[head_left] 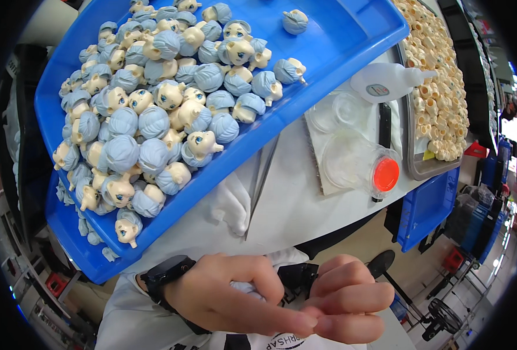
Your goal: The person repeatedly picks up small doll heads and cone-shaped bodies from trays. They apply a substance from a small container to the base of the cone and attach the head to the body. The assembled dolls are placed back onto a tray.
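My left hand point(223, 294), with a dark watch on its wrist, is closed near my lap, its fingers curled and the thumb side reaching toward the other hand. A bit of pale blue-grey point(245, 287) shows inside its curl; I cannot tell what it is. My right hand point(349, 300) is closed too, fingers bent and tips pinched, meeting the left fingertips. Whatever lies between them is hidden. Beyond my hands, a large blue tray point(229, 160) holds a heap of doll heads point(121, 151) with light blue hair and painted eyes.
A white squeeze bottle point(381, 81) lies to the right of the tray, near a clear jar with a red cap point(386, 174). Farther right, a metal tray point(411, 134) is full of beige doll parts point(436, 87). A white cloth point(232, 204) and a thin metal rod point(259, 189) lie on the table.
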Tool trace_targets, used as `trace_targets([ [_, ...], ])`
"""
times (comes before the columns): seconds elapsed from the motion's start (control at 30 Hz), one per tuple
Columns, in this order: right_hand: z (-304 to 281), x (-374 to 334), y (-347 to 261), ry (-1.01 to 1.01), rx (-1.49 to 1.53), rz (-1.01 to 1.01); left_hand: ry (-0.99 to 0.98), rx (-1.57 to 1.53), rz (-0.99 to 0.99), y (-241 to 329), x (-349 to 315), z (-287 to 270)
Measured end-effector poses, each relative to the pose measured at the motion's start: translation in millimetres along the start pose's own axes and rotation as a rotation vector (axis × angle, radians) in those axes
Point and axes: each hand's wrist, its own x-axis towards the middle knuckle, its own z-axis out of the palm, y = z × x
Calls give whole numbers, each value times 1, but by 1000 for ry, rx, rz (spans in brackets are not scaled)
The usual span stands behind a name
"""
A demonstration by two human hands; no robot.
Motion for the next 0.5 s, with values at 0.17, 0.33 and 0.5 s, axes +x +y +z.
trace_targets([
  [0.17,3,-2,-3,26,174,62,118,241,212,7,10,7],
  [0.33,4,-8,23,50,476,-168,353,300,253,2,9,24],
  [0.5,1,-8,-12,11,144,157,362,278,338,-31,1,49],
])
